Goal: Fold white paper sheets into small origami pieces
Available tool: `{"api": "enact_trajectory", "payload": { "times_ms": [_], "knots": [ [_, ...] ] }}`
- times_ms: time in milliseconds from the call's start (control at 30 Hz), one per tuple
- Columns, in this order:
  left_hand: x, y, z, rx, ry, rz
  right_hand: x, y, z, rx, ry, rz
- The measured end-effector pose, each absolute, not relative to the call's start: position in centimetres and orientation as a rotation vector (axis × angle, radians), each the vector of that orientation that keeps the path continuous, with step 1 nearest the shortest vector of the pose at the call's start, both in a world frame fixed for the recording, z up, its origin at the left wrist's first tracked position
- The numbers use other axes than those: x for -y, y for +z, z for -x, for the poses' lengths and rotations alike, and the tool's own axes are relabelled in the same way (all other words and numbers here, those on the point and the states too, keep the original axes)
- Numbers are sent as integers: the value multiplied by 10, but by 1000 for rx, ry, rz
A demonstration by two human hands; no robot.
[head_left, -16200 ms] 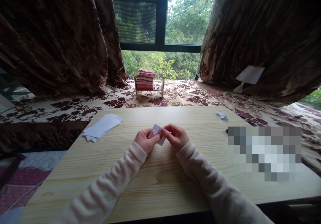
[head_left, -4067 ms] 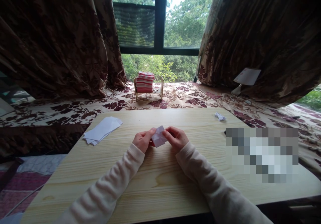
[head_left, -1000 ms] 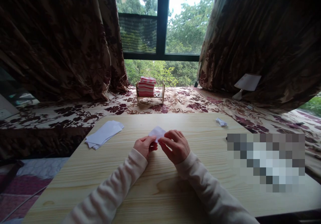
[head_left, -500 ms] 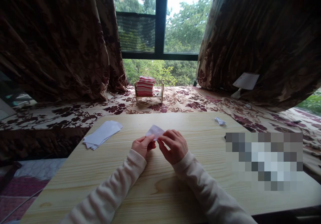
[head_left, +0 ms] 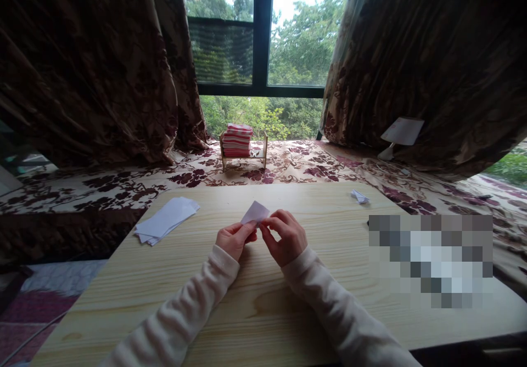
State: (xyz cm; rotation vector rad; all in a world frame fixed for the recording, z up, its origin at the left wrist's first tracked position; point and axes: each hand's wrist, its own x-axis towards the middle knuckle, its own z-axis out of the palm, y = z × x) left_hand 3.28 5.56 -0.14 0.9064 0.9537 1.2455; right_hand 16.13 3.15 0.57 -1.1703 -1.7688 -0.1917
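A small folded piece of white paper point(head_left: 254, 212) is held up over the middle of the table, between both hands. My left hand point(head_left: 234, 239) is closed on its lower left part, thumb on top. My right hand point(head_left: 287, 236) pinches the paper's lower right edge between thumb and fingertips. The fold lines near the fingers are partly hidden. To the left lies a loose stack of white paper strips point(head_left: 167, 221). Some small folded white paper pieces point(head_left: 360, 196) rest near the far right corner of the table.
The light wooden table point(head_left: 263, 323) stands before a window ledge with a flowered cloth. On the ledge are a small wooden rack point(head_left: 265, 153) with folded pink-striped cloths point(head_left: 237, 141) and a white lamp point(head_left: 402, 131). A blurred-out patch point(head_left: 436, 257) covers something at the table's right.
The paper has turned slightly, and its upper corner now stands more upright. My right fingers have closed in a little at its lower edge. The view has shifted slightly.
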Motion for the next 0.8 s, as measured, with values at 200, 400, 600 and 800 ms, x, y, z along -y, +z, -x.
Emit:
{"api": "enact_trajectory", "payload": {
  "times_ms": [200, 400, 600, 800],
  "knots": [
    [-56, -2, -33, -980, 1232, -962, -34, 2, -164, 1776, -163, 1112],
    [-55, 0, -34, -985, 1240, -954, -34, 2, -164, 1774, -137, 1087],
    [-53, 3, -34, -1002, 1269, -910, -38, -1, -162, 1639, 64, 1165],
    [-52, 4, -33, -1002, 1262, -926, -46, -8, -156, 1342, 607, 1209]
  ]
}}
